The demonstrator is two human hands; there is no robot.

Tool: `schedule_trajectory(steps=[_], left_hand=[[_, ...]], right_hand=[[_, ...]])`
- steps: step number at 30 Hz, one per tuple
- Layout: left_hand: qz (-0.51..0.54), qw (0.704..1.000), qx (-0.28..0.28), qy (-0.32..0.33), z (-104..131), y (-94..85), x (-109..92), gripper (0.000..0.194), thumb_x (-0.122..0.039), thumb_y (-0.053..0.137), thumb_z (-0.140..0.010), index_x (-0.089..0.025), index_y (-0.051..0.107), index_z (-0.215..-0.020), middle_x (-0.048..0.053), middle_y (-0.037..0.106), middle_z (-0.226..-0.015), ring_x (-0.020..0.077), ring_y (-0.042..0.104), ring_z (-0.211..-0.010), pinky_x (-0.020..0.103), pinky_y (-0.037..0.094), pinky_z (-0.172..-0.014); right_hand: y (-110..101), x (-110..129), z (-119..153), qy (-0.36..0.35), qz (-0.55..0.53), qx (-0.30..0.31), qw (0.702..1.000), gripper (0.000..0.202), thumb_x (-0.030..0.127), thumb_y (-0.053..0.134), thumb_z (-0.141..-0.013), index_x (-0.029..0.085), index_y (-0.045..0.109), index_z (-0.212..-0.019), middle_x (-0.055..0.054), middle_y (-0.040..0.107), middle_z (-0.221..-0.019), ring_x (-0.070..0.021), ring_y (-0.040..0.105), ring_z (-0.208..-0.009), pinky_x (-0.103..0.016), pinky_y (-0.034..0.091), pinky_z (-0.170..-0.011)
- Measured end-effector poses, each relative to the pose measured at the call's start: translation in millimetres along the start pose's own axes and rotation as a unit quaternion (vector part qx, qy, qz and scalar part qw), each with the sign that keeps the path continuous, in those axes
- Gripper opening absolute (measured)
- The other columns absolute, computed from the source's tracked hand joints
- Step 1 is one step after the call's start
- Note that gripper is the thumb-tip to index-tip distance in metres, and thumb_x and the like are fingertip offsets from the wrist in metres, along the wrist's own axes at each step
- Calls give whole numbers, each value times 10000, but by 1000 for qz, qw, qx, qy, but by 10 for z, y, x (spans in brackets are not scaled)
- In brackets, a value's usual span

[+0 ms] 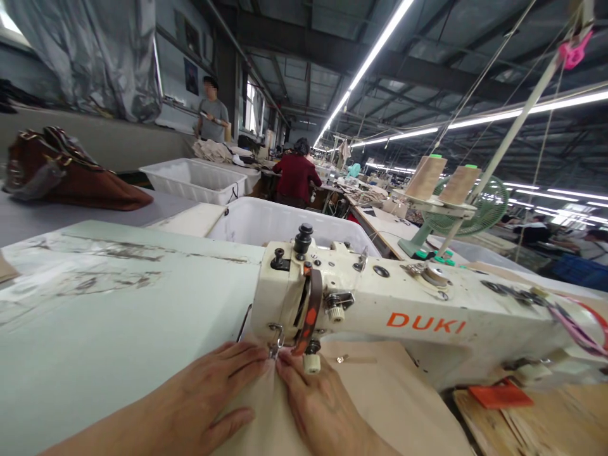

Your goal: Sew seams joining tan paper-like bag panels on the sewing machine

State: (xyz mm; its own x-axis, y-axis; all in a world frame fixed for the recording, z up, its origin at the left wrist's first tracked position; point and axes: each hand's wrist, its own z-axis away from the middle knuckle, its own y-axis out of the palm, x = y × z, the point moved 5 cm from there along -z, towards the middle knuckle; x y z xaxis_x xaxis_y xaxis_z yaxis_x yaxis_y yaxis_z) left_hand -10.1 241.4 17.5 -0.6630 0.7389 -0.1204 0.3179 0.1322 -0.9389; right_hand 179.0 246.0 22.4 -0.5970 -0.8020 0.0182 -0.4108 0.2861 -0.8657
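Note:
A cream sewing machine [361,291] lettered DUKI stands ahead, its needle area between my hands. Beige fabric [394,392] lies under the needle and spreads right beneath the machine arm, with a small metal piece [342,359] on it. My left hand [218,386] rests on the fabric left of the presser foot [274,349], its fingers stretched out and the thumb apart. To the right of the foot, my right hand [316,399] presses on the fabric with its fingertips close to the foot. Its fingers are partly hidden, and no separate object shows in it.
White bins [304,218] stand behind the machine. Thread cones [427,177] and a green fan [484,202] are at right. A brown bag [71,177] sits at left. Two people [297,177] [212,114] are farther back. An orange item [501,394] lies at lower right.

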Motion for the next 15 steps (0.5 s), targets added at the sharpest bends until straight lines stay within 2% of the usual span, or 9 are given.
schedule_trajectory(steps=[4,8,15], left_hand=[[4,1000,-9,-5,-15,-9,5,564,-455,574,-952,-322,404,-1474,-2,507,-1455,245,531,-1284,355,444,-1089],[-4,1000,7,-4,-48,-28,-6,513,-466,553,-962,-299,458,-1437,11,534,-1431,251,547,-1267,385,432,-1099],[23,999,29,-22,-80,-19,13,545,-455,540,-970,-276,413,-1468,31,495,-1465,256,489,-1321,421,387,-1128]], right_hand=[[23,-31,-7,27,-22,4,999,449,58,484,-886,180,533,-1316,-75,622,-1278,-244,569,-1189,-420,457,-1082],[50,-45,-4,41,-30,1,999,438,61,494,-878,184,554,-1295,-74,632,-1259,-257,572,-1177,-435,474,-1060],[-18,-75,-33,68,-57,2,996,390,93,467,-899,218,604,-1242,-80,676,-1140,-249,611,-1113,-441,506,-1011]])
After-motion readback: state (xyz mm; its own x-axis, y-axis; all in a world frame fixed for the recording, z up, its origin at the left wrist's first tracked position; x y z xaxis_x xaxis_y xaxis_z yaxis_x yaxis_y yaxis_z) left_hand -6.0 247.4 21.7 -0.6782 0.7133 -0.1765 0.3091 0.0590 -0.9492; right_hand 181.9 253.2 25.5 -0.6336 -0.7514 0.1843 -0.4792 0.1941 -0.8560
